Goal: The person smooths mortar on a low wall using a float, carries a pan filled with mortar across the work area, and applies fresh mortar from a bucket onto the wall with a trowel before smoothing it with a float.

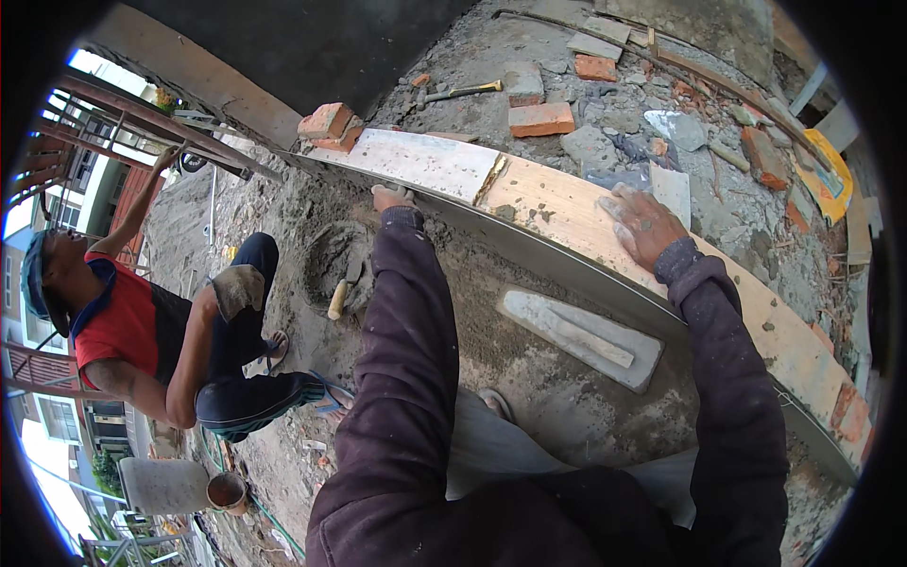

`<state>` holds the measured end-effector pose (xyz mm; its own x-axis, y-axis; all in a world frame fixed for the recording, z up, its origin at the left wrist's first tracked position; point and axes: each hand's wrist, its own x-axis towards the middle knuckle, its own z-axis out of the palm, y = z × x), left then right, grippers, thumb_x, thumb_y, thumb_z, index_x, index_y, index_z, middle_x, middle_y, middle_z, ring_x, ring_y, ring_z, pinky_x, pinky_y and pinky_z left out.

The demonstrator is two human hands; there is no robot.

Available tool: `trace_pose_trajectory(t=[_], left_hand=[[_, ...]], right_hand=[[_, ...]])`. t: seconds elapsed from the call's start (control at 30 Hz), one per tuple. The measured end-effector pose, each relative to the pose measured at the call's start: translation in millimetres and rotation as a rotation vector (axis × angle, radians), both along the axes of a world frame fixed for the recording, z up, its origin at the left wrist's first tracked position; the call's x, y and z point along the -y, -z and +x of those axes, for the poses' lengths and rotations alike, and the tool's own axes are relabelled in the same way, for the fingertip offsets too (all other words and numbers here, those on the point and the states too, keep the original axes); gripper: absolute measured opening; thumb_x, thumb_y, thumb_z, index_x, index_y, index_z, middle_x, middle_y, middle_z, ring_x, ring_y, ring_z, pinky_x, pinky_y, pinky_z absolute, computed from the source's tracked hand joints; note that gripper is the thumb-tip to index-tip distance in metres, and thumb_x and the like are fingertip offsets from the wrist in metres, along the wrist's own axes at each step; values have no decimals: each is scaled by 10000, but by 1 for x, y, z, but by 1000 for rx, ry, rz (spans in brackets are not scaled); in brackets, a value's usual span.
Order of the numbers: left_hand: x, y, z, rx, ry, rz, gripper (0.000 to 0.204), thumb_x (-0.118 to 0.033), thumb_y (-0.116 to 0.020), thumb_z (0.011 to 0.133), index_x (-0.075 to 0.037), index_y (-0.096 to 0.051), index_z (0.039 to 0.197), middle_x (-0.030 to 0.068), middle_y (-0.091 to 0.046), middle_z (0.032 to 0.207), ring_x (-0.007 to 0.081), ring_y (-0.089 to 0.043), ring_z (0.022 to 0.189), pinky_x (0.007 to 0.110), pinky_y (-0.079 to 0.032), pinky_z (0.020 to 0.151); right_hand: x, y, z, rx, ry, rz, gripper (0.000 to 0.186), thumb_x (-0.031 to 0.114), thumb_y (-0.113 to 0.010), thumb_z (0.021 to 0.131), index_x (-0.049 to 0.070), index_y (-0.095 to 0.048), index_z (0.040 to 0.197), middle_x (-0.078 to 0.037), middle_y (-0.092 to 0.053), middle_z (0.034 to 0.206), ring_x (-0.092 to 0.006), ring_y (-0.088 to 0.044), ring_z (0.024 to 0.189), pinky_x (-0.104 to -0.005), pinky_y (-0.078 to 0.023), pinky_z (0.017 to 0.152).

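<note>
My left hand (393,198) is closed round the near edge of a long pale board, at the grey straight strip (557,250) running beneath it. The board has a white section (425,156) and a plywood section (539,194), with mortar specks. My right hand (644,227) lies on the plywood, fingers apart near its far edge. Stacked broken bricks (331,126) rest at the board's left end. Below the board lie a wooden-handled float (534,312) on the ground and, left of my left arm, a trowel (342,293) in a pan of mortar (331,255).
A co-worker (132,331) in red crouches at the left, one arm raised, near metal scaffolding (113,94). A bucket (227,491) and a grey container (161,484) stand lower left. Rubble, bricks (540,119), a hammer (463,91) and a yellow sack (822,170) lie beyond the board.
</note>
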<state>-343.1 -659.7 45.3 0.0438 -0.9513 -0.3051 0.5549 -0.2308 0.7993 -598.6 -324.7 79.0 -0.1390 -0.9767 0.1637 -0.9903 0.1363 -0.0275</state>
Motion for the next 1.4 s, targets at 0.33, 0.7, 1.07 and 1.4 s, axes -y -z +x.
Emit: trace_pose_trajectory(t=[0.33, 0.7, 1.07, 1.4], left_hand=[[16, 9, 56, 624, 252, -8, 606, -422, -218, 847, 20, -101, 1244, 221, -486, 1044, 318, -405, 1012, 387, -294, 866], [-32, -3, 7, 104, 253, 170, 504, -308, -287, 857, 15, -176, 1228, 223, -407, 1114, 341, -482, 917, 438, -369, 836], [-52, 38, 76, 1753, 833, -436, 384, -306, -516, 714, 24, -553, 908, 234, -531, 931, 344, -514, 887, 382, -423, 749], [-293, 187, 99, 419, 1066, 62, 212, -225, -496, 797, -28, -558, 847, 38, -590, 763, 119, -564, 632, 262, -439, 562]], right_hand=[[1, -10, 4, 59, -76, 2, 428, 185, -423, 775, 136, -358, 1195, -130, -319, 1217, -305, -339, 1086, -358, -294, 918], [1, -23, 16, 47, -101, -65, 411, 174, -454, 757, 106, -398, 1159, -100, -405, 1168, -277, -391, 1050, -347, -309, 905], [-73, 66, 169, 185, -18, -3, 417, 212, -568, 661, 37, -499, 1033, -161, -491, 1041, -291, -478, 962, -373, -389, 811], [-45, 160, 120, 575, 272, 799, 682, 414, -586, 634, -41, -406, 1109, -222, -456, 1087, -324, -439, 1018, -338, -344, 866]])
